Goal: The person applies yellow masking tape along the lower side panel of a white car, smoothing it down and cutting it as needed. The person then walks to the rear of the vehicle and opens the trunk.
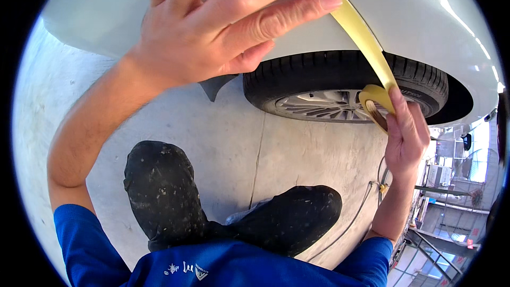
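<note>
Where hands sit apart, yellow tape spans between.

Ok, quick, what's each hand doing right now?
Left hand: open, outstretched fingers at the yellow tape strip.
Right hand: closed, holding the tape roll.

Both hands stretch yellow tape by a pale car.
The left hand, fingers spread, sets two fingertips at the tape's upper end; the right hand grips the roll, seen in front of the tyre and its silver rim. Dark, speckled trousers and a blue shirt show over the grey floor, a thin cable near the right forearm.
</note>
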Demonstrator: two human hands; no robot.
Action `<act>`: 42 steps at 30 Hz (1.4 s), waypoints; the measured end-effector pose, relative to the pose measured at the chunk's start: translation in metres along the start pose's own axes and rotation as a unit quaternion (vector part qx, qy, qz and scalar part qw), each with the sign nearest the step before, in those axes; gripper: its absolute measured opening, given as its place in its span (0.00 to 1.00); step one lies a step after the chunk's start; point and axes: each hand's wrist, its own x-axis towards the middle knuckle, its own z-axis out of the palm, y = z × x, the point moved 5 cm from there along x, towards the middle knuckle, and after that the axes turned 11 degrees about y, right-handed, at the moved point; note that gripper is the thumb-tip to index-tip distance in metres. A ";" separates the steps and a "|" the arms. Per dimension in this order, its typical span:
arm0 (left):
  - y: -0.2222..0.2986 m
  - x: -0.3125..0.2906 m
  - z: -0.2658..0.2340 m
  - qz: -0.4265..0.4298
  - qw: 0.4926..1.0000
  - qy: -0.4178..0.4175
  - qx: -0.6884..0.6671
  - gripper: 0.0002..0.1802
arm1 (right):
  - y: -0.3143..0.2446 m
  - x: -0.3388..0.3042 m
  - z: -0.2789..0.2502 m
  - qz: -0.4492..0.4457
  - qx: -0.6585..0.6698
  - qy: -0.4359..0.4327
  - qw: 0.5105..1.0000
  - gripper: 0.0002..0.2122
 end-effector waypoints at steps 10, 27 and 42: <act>-0.007 -0.001 -0.004 0.023 1.000 -0.014 -0.005 0.34 | 0.012 0.011 0.003 -0.009 0.030 0.035 0.999 0.20; -0.036 -0.016 -0.010 0.111 0.991 -0.067 0.031 0.34 | 0.030 -0.012 0.003 -0.021 0.017 0.032 0.999 0.17; -0.015 -0.006 -0.004 0.077 0.994 -0.081 0.008 0.33 | 0.019 -0.031 -0.008 -0.095 -0.088 -0.016 0.992 0.22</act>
